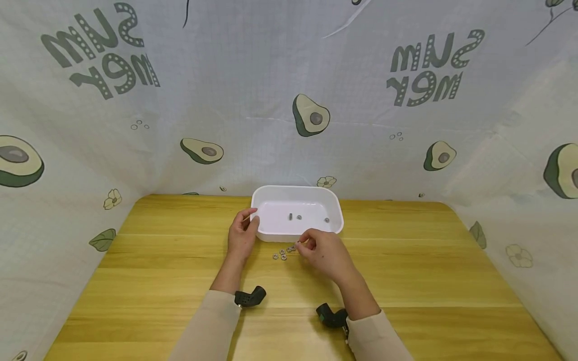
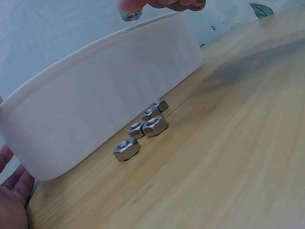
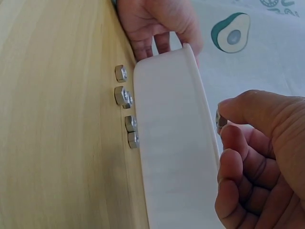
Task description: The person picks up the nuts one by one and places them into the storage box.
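Note:
A white plastic tray (image 1: 280, 237) stands on the table, with three metal pieces, at least two of them nuts (image 1: 327, 220), on its floor. My left hand (image 1: 241, 238) holds the tray's left end, thumb at the rim and fingers against the outer wall. Between thumb and index finger, my right hand (image 1: 327, 253) pinches a hex nut (image 3: 220, 120), level with the front rim and above the table. Several loose hex nuts (image 2: 126, 149) lie in a small group on the wood, close along the front wall.
The wooden table (image 1: 180, 311) reaches back to a pale curtain (image 1: 253, 100) printed with avocados, which also hangs along both sides. Black wrist cameras (image 1: 250, 297) sit on both forearms, beside the beige sleeves.

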### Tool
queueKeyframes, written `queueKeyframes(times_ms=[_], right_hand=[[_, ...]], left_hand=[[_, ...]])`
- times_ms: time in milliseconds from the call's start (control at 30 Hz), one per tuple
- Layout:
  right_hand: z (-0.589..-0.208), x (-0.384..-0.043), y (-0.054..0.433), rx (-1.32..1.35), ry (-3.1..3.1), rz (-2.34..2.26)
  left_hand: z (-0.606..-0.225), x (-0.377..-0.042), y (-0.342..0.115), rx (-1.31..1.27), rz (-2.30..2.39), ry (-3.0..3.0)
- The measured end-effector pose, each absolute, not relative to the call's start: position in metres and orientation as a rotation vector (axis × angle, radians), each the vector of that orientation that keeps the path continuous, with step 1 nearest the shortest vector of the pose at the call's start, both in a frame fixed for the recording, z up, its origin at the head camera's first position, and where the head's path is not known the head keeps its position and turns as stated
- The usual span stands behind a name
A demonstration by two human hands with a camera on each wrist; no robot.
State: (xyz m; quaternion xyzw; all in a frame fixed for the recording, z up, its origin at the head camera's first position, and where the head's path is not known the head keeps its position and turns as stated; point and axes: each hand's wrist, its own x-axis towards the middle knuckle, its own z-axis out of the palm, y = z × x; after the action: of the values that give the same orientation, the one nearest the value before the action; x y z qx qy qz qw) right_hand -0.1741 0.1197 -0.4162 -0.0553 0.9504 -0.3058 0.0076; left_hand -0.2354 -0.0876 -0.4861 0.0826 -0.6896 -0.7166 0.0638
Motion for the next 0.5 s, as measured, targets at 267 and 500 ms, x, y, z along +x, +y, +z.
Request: queueKeyframes(times_ms=[267, 500], right_hand=[[-0.413, -0.176, 0.120, -0.180, 3.001, -0.967], [-0.400, -0.185, 0.124, -0.197, 3.077, -0.933]], left_hand=[[-0.486, -0.235, -0.088, 0.254, -2.165, -2.086], [-0.485, -0.235, -0.088, 0.251, -2.158, -2.103]])
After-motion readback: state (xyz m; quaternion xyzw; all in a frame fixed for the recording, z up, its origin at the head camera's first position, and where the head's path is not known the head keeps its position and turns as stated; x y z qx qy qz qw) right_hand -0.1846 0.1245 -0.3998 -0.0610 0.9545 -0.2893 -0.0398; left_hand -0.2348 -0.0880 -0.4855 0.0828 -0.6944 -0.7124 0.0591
